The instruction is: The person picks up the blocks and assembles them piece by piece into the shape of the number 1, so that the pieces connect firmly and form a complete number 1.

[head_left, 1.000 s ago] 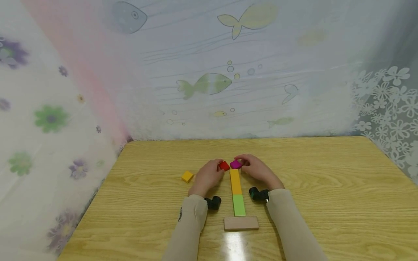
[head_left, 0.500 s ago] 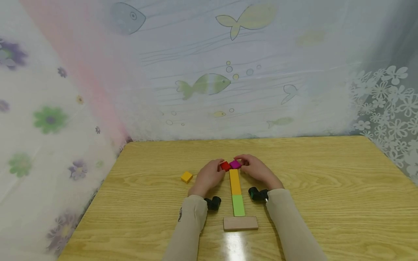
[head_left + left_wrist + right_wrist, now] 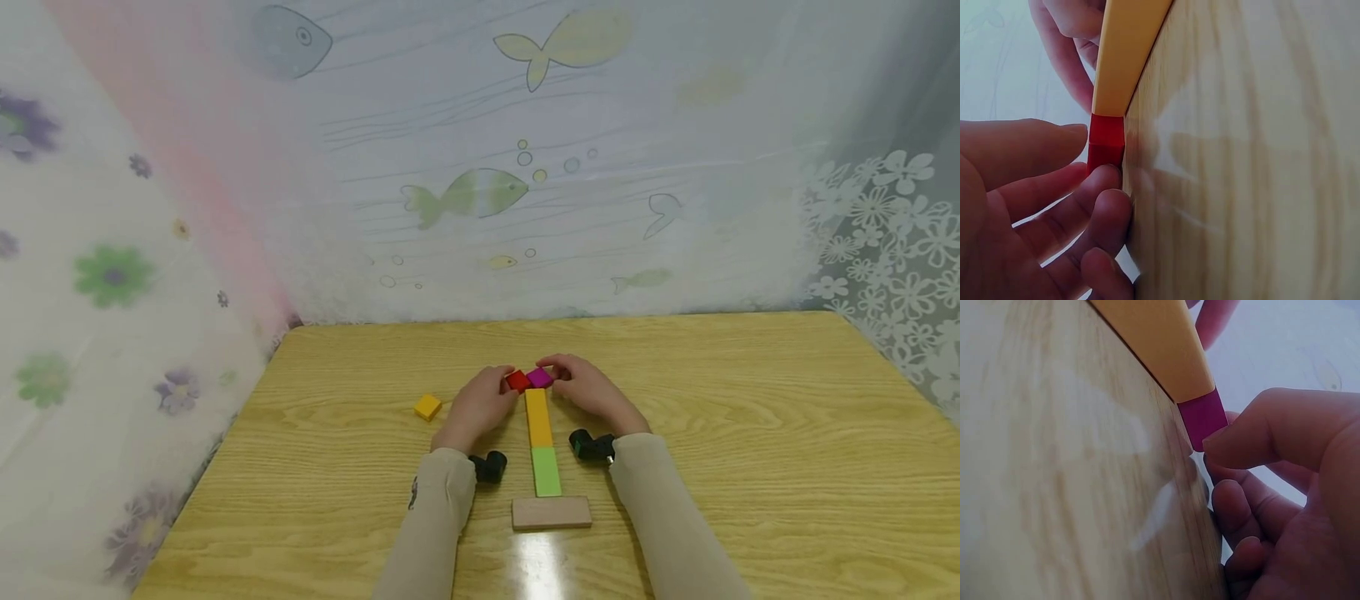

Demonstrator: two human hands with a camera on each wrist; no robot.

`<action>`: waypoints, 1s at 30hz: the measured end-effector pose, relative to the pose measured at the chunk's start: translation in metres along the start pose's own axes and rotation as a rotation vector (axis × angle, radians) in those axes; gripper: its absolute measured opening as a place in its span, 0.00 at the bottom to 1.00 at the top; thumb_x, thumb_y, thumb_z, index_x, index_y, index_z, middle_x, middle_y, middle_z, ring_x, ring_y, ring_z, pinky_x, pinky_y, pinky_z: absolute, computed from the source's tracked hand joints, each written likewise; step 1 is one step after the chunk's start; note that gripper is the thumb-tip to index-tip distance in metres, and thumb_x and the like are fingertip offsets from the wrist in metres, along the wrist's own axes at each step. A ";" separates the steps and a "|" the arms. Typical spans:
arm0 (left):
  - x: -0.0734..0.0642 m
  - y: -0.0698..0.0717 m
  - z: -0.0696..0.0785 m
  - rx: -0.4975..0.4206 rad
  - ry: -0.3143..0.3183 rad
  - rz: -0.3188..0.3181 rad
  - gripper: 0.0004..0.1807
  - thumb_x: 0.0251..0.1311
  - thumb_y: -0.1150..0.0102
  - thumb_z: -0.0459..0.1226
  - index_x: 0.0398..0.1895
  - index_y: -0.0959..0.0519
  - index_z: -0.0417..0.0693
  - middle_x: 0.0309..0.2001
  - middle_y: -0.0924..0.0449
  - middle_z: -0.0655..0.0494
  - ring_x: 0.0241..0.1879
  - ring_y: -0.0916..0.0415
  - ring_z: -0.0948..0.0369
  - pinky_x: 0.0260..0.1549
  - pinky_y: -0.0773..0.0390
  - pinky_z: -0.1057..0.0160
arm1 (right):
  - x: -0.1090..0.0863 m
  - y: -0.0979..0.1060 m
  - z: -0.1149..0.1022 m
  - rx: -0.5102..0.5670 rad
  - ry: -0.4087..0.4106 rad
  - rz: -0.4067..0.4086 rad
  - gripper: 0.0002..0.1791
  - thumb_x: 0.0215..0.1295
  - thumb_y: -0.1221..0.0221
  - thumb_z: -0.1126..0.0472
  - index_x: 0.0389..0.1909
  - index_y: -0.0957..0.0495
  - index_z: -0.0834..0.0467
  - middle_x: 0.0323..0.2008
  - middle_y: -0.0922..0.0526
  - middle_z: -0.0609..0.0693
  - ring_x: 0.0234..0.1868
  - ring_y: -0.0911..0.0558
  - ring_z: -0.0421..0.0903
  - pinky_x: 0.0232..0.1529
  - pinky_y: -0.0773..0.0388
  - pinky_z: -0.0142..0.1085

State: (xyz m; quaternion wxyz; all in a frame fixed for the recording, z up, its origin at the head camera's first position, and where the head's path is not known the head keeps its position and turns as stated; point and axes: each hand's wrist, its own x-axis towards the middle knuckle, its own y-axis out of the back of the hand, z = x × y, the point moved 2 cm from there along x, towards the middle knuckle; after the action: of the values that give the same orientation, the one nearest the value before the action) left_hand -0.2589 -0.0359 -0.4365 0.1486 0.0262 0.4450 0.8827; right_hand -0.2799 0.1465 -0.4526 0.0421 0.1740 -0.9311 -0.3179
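A small red block (image 3: 517,382) and a small magenta block (image 3: 539,378) lie side by side at the far end of a long orange block (image 3: 538,418). My left hand (image 3: 482,406) holds the red block between thumb and fingers; in the left wrist view the fingertips touch the red block (image 3: 1107,139) at its lower end. My right hand (image 3: 595,392) pinches the magenta block, its thumb on the edge of the magenta block (image 3: 1202,419) in the right wrist view. Nearer, a light green block (image 3: 547,472) continues the orange one, ending at a plain wooden block (image 3: 551,512) laid crosswise.
A loose yellow-orange block (image 3: 428,407) lies left of the left hand on the wooden table (image 3: 315,467). Black wrist cameras (image 3: 491,467) sit inside both forearms. A curtain printed with fish (image 3: 480,192) hangs behind the table's far edge.
The red block has slid right with the left hand, closing the gap to the magenta block. The right hand stays almost where it was. The view has shifted slightly.
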 end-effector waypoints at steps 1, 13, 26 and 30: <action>0.000 0.000 0.000 -0.001 -0.004 0.000 0.23 0.61 0.49 0.41 0.60 0.34 0.48 0.45 0.28 0.53 0.35 0.33 0.59 0.39 0.31 0.60 | 0.000 0.000 0.000 0.001 0.003 -0.002 0.21 0.59 0.51 0.68 0.56 0.31 0.57 0.36 0.26 0.50 0.34 0.30 0.48 0.36 0.33 0.38; 0.002 0.000 0.000 -0.002 -0.038 -0.013 0.19 0.60 0.49 0.39 0.55 0.29 0.50 0.34 0.31 0.57 0.30 0.35 0.60 0.31 0.33 0.63 | 0.001 0.000 0.000 0.003 0.009 0.000 0.21 0.59 0.51 0.69 0.55 0.31 0.58 0.35 0.26 0.51 0.33 0.31 0.47 0.36 0.33 0.38; 0.000 0.000 0.003 0.034 -0.040 -0.010 0.20 0.59 0.48 0.38 0.56 0.30 0.51 0.35 0.31 0.56 0.30 0.34 0.59 0.33 0.32 0.62 | 0.001 0.000 0.001 -0.003 -0.008 0.008 0.20 0.60 0.50 0.68 0.55 0.30 0.57 0.35 0.26 0.50 0.34 0.30 0.47 0.38 0.33 0.38; 0.001 -0.001 0.003 0.061 -0.040 -0.008 0.20 0.60 0.48 0.39 0.57 0.30 0.53 0.37 0.31 0.55 0.31 0.34 0.59 0.34 0.31 0.62 | 0.001 0.000 0.000 -0.005 -0.007 0.004 0.20 0.61 0.50 0.68 0.55 0.30 0.57 0.35 0.26 0.50 0.34 0.30 0.47 0.38 0.33 0.38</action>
State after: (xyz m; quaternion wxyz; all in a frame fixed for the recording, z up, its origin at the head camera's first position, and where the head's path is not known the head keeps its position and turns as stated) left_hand -0.2587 -0.0330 -0.4357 0.1600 0.0465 0.4688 0.8675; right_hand -0.2805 0.1460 -0.4524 0.0399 0.1710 -0.9307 -0.3208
